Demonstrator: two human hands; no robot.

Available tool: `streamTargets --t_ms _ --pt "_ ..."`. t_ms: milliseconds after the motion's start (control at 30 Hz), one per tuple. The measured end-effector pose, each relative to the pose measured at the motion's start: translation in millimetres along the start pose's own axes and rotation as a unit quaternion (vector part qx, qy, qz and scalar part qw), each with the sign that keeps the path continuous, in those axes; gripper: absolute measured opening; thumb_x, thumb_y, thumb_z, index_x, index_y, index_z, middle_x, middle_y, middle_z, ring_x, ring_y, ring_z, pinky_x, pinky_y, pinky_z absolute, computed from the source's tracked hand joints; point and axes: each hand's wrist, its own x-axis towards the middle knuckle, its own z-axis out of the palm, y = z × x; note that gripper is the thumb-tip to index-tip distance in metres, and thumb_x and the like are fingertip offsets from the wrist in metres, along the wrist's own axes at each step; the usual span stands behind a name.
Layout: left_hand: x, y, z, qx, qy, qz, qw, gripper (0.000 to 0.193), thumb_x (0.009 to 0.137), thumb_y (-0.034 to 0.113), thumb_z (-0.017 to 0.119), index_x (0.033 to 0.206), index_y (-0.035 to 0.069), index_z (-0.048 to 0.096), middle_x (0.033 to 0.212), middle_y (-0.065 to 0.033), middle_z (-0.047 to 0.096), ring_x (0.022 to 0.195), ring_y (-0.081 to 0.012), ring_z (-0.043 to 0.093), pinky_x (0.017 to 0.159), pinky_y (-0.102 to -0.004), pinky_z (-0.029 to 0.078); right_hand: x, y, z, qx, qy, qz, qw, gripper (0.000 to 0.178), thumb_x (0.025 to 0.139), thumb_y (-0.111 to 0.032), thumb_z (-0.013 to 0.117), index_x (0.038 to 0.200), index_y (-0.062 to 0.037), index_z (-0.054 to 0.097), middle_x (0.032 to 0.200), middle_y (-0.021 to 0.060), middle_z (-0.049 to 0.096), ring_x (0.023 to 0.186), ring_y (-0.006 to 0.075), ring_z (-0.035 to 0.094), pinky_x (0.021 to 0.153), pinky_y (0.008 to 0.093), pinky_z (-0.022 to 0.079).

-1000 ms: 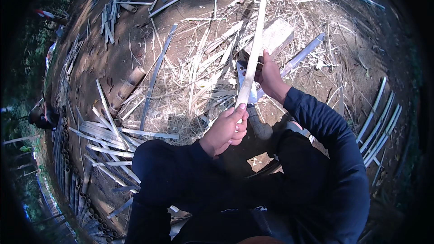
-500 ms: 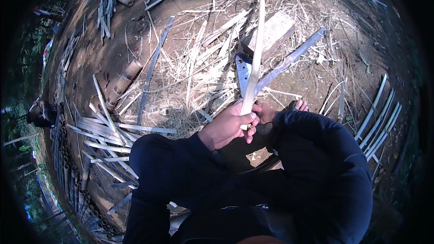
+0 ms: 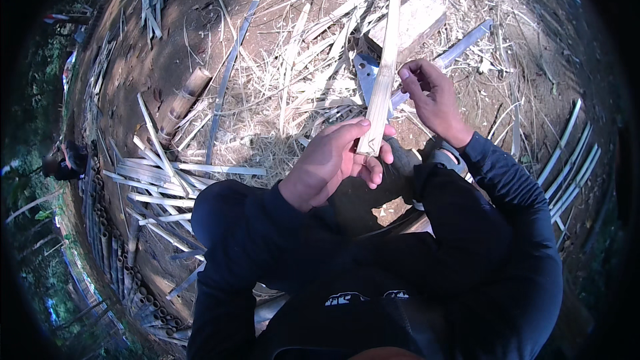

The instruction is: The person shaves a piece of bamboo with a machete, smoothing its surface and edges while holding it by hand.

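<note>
Left hand holds pale strip; right hand half-curled nearby.

The right hand, a half-second ago drawn in beside the left hand, has moved up and out, just right of the pale bamboo strip; the left fingers have loosened around the strip, whose far end has passed from view.

To the left of the right hand, the bamboo strip stands in the way; rightward is room, seemingly until the dim outer strips.
</note>
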Motion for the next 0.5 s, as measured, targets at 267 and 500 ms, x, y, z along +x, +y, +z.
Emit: streamTargets --t_ms 267,500 --pt "1 4 -2 0.001 0.039 0.056 0.998 0.038 0.103 0.026 0.043 0.119 -0.007 0.055 0.101 -0.0181 0.066 0.084 -0.0252 0.068 0.072 -0.0321 0.054 -8 -100 -28 0.017 -0.234 -0.227 0.945 0.032 0.079 -0.019 0.082 0.108 -0.0049 0.075 0.080 0.0028 0.058 0.073 0.0128 0.060 0.061 0.0271 0.047" --pt "3 5 -7 0.014 0.032 0.059 0.998 0.036 0.103 0.024 0.045 0.118 -0.006 0.056 0.104 -0.0180 0.065 0.087 -0.0247 0.068 0.073 -0.0316 0.054 -5 -92 -20 0.018 -0.222 -0.218 0.950 0.011 0.087 -0.010 0.073 0.093 -0.0014 0.073 0.083 0.0084 0.068 0.079 0.0203 0.064 0.066 0.0328 0.050"
